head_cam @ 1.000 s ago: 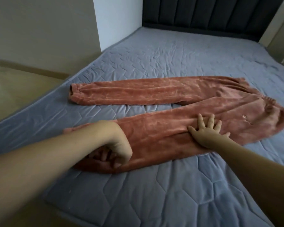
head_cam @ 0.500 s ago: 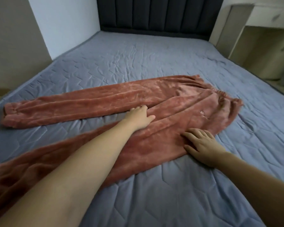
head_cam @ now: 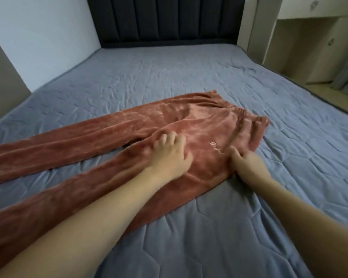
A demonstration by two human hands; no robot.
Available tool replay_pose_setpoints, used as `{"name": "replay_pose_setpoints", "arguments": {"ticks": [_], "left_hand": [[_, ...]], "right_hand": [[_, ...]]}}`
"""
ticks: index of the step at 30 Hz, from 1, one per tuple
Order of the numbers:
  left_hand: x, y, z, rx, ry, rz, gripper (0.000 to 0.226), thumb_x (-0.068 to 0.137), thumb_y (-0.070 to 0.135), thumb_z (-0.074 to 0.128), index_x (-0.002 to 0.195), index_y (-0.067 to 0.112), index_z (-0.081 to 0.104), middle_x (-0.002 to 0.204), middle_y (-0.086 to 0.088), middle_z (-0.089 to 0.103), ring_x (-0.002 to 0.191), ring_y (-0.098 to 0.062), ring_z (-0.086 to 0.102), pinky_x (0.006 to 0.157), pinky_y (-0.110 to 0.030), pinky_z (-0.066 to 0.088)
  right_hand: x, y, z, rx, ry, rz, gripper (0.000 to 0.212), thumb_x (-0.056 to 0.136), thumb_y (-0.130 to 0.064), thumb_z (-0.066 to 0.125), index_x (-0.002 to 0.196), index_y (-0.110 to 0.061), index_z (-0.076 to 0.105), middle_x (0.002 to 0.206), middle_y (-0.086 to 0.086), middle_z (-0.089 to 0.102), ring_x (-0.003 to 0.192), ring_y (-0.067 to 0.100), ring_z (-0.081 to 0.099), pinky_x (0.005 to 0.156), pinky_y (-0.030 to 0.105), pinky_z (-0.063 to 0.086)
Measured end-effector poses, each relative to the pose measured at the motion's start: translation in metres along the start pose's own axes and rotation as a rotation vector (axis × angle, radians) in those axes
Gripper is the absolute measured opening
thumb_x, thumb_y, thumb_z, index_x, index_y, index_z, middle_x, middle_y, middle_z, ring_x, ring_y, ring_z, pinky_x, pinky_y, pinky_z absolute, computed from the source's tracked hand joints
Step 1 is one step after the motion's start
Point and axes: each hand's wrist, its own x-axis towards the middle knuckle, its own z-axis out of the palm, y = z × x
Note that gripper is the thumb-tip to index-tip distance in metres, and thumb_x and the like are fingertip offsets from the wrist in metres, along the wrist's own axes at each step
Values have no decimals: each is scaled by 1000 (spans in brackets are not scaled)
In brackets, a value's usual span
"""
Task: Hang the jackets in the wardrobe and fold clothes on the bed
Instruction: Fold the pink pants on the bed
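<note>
Pants (head_cam: pixel 113 137), soft and rust-red, lie spread flat on the bed (head_cam: pixel 239 227), across the middle and left of the frame. The waistband is at the middle right, and the two legs run off to the left edge, with a strip of blue cover showing between them. A small white mark sits on the cloth near the waist.

The left hand (head_cam: pixel 169 157) rests on the pants in the middle of the frame, where the two legs meet. Its fingers (head_cam: pixel 174 137) are bent and press down into the cloth. They are a bit blurry, so it is hard to tell if they pinch any of it.

The right hand (head_cam: pixel 247 165) is just to the right, at the near edge of the pants by the waist. Its thumb and fingers grip that edge.

A dark headboard (head_cam: pixel 169 19) stands at the top of the frame.
</note>
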Motion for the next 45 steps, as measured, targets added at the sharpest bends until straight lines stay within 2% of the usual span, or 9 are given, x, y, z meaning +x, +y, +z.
{"name": "replay_pose_setpoints", "arguments": {"ticks": [5, 10, 12, 17, 22, 28, 32, 40, 45], "left_hand": [[-13, 59, 0, 222, -493, 204, 49, 89, 54, 43, 116, 15, 55, 120, -12, 55, 111, -35, 54, 84, -41, 45], [-10, 73, -12, -176, -524, 307, 18, 94, 37, 40, 81, 25, 44, 92, 4, 46, 99, -23, 48, 81, -34, 36], [-22, 68, -5, -236, -671, 330, 16, 95, 45, 38, 92, 31, 45, 105, 8, 41, 105, -14, 37, 94, -35, 30], [-41, -13, -4, -68, -137, -52, 55, 97, 52, 28, 143, 23, 38, 152, 0, 31, 140, -19, 24, 116, -37, 12], [-129, -121, -14, 134, -428, -361, 83, 84, 73, -1, 154, 29, -8, 162, 4, -10, 148, -16, -16, 117, -47, -16], [-201, -242, -70, 201, -506, -753, 80, 88, 74, 4, 154, 31, 2, 163, -1, 4, 149, -27, 5, 116, -57, 0], [-255, -284, -97, 299, -287, -547, 47, 96, 58, 25, 114, 21, 48, 124, -7, 57, 115, -26, 52, 90, -42, 44], [-278, -338, -130, -74, -373, -206, 12, 87, 38, 52, 90, 27, 48, 99, 12, 47, 86, -11, 52, 77, -37, 47], [-258, -364, -133, -218, -325, -422, 10, 93, 27, 55, 84, 24, 54, 92, 9, 56, 91, -13, 54, 78, -32, 42]], "right_hand": [[90, -1, -6, 439, 152, 412, 84, 89, -43, 52, 149, -3, 9, 138, 23, 47, 121, 40, 51, 104, 46, 42], [117, 20, -23, 903, 440, 474, 49, 86, -7, 44, 135, -12, 41, 134, 13, 53, 123, 28, 53, 105, 32, 39], [111, 28, -30, 567, 429, 474, 57, 87, -9, 46, 143, -12, 34, 145, 15, 39, 130, 32, 43, 107, 37, 33], [56, -31, 18, -97, 281, -199, 70, 86, -22, 48, 150, -12, 22, 157, 19, 14, 144, 35, 13, 117, 49, 1], [-10, -110, 116, -346, -249, -547, 68, 97, -57, 23, 154, -21, 11, 161, 12, 0, 148, 28, 0, 118, 49, -7], [-76, -213, 201, -343, -416, -706, 74, 95, -63, 16, 154, -19, 8, 162, 8, -1, 149, 26, -2, 117, 49, -7], [-119, -264, 247, -419, -473, -843, 69, 97, -59, 19, 151, -15, 20, 160, 10, 13, 147, 29, 8, 118, 49, 0], [-136, -295, 263, -221, -414, -1445, 42, 92, -53, 45, 101, -13, 54, 99, 6, 55, 90, 24, 51, 83, 37, 40], [-136, -307, 270, -246, -343, -1533, 24, 98, -27, 49, 94, -7, 62, 93, 11, 60, 83, 33, 59, 69, 37, 44]]}}
